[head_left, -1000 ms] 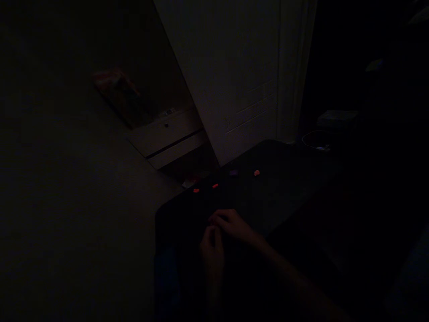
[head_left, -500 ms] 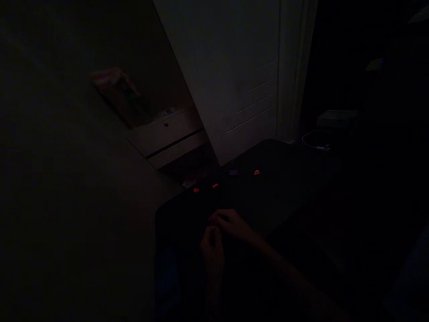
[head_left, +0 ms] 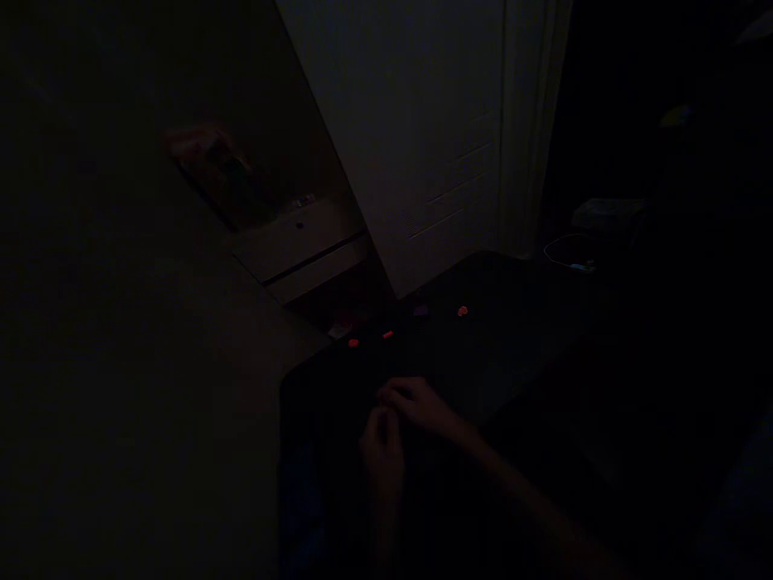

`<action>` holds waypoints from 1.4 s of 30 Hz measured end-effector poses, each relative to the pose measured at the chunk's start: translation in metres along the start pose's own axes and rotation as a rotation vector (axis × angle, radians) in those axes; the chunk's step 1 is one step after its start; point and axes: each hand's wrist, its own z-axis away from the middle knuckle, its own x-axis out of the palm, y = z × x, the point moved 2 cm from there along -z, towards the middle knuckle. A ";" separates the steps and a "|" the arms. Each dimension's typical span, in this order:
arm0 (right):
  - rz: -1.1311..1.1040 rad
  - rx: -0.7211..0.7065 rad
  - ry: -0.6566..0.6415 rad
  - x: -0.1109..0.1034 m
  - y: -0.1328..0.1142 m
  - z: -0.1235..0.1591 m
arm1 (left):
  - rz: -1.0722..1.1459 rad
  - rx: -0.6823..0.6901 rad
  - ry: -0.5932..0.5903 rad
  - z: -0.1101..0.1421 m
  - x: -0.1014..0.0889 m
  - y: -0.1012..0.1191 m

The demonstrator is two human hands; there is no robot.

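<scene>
The scene is very dark. Over the dark table (head_left: 513, 322), my left hand (head_left: 382, 447) and my right hand (head_left: 416, 403) meet at the fingertips. Both are closed in a pinch, and whatever sits between the fingers is too dark and small to name. Beyond them on the table lie a round orange-red piece (head_left: 353, 343), a short orange-red bar (head_left: 387, 334) and, farther right, an orange-red ring-like piece (head_left: 462, 311). A dim purple block (head_left: 421, 310) rests between the bar and the ring-like piece.
A pale door (head_left: 411, 121) stands behind the table. To its left is a light drawer unit (head_left: 302, 242) with a colourful bag-like item (head_left: 211, 161) above. A thin white cable (head_left: 559, 256) and a pale box-like object (head_left: 607, 213) are at the right. A dim bluish patch (head_left: 302, 507) shows at lower left.
The picture has grown slightly darker. My hands stay together in almost the same place, and the pieces on the table have not moved.
</scene>
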 end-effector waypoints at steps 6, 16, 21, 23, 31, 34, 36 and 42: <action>-0.012 0.002 0.006 0.001 0.000 0.000 | 0.009 0.018 0.004 -0.001 0.000 -0.001; -0.001 0.002 -0.003 -0.001 -0.002 0.000 | 0.011 0.022 -0.004 0.000 -0.001 0.000; -0.001 0.001 0.008 0.000 0.000 0.000 | 0.003 0.012 -0.003 -0.001 0.000 -0.001; -0.001 -0.003 0.005 0.001 0.000 0.000 | -0.008 0.012 -0.003 -0.001 0.000 -0.001; -0.003 0.000 0.008 0.000 0.001 -0.001 | 0.008 0.009 0.004 0.000 0.000 0.001; -0.004 -0.005 0.006 0.000 0.001 0.000 | 0.019 0.028 0.018 0.000 0.000 0.001; -0.014 -0.001 0.008 0.000 0.001 0.000 | 0.021 0.036 0.018 -0.001 0.000 0.001; -0.007 0.001 0.003 0.000 -0.001 0.000 | 0.005 0.031 0.022 -0.001 0.000 0.000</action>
